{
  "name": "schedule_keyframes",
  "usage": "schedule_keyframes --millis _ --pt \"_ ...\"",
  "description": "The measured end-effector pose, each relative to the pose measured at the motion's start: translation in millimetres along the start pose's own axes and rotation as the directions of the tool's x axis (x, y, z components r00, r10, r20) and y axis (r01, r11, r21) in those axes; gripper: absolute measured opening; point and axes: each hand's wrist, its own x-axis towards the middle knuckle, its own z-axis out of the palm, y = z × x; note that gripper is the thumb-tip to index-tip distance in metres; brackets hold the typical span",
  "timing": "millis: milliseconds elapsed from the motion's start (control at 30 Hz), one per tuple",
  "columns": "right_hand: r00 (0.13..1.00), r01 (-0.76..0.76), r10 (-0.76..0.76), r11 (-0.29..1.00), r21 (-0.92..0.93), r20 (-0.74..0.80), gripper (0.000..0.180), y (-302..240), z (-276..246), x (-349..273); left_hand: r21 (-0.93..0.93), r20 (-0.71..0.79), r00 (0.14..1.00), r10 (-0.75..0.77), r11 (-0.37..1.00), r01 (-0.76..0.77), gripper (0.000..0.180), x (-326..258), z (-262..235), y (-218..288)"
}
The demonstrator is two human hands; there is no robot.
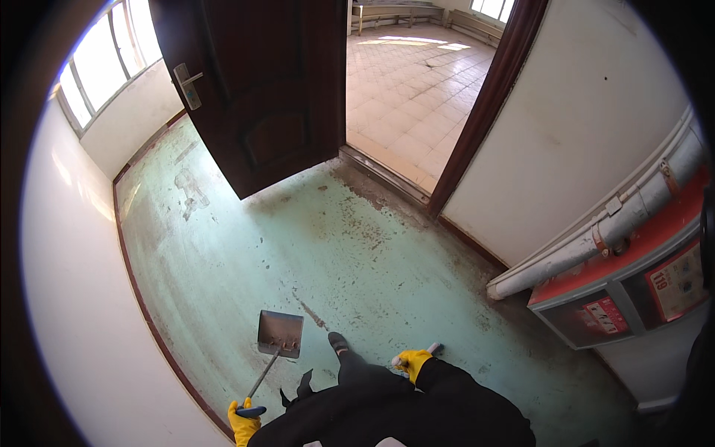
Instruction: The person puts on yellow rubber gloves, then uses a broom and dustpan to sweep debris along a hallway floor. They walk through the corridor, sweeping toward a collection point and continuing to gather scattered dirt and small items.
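Note:
My left hand (244, 423), in a yellow glove, is closed round the blue grip of a long-handled dustpan (277, 325). The metal pan rests on the green floor, left of my foot, with some small debris inside near its handle end. My right hand (412, 365), also in a yellow glove, is closed by my leg on a pale rod-like thing (434, 348). A dark end of it sticks out beyond the glove; the rest is hidden, so its kind is unclear.
Green floor (223, 253) with worn, dirty patches spreads ahead. A dark brown door (261, 89) stands open beside a doorway to a tiled room (410, 97). At right are a red-framed cabinet (618, 290) and a thick pipe (558, 264). A white wall (74, 283) runs along the left.

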Motion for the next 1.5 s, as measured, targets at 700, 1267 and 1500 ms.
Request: schedule_keyframes --millis 700,1267,1500 --pt "0.976 -0.21 0.209 0.978 -0.001 0.067 0.033 -161 43 286 0.142 0.088 0.994 -0.064 0.989 0.051 0.043 164 166 202" --pt "0.977 -0.14 0.179 0.951 -0.275 0.12 0.035 -289 126 391 0.061 -0.025 1.0 -0.01 0.998 0.011 0.028 208 316 360" --pt "0.893 -0.302 0.261 0.952 0.058 0.366 0.011 -319 164 579 0.024 -0.064 0.998 -0.008 1.0 0.01 0.034 217 342 438"
